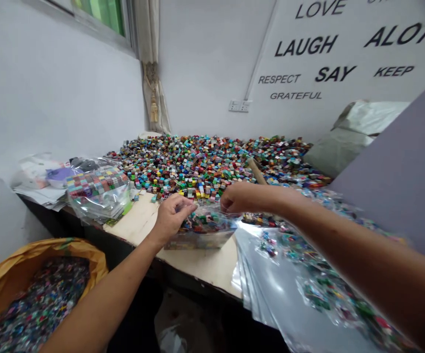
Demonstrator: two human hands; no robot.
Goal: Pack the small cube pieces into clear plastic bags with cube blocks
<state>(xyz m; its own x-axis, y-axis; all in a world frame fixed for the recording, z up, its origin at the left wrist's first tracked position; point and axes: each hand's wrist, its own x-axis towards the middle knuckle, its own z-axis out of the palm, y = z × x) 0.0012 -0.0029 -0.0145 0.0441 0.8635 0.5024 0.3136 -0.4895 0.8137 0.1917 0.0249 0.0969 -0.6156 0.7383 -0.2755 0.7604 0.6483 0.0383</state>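
A clear plastic bag [201, 239] with small colourful pieces inside stands at the table's front edge. My left hand [173, 215] pinches its left upper edge between thumb and fingers. At the bag's right upper corner, my right hand [232, 197] is closed, its fingers curled down against the plastic; the fingertips are partly hidden. Just behind both hands spreads a big heap of small coloured blocks [198, 164]. A wooden stick [256, 171] leans in the heap beyond my right wrist.
Flat clear bags [267, 289] lie fanned at the right front, with small filled packets [319, 289] on them. Packed patterned sheets [98, 189] sit at the left. A yellow sack [96, 262] of small packets stands below left. A white sack [339, 147] rests at the back right.
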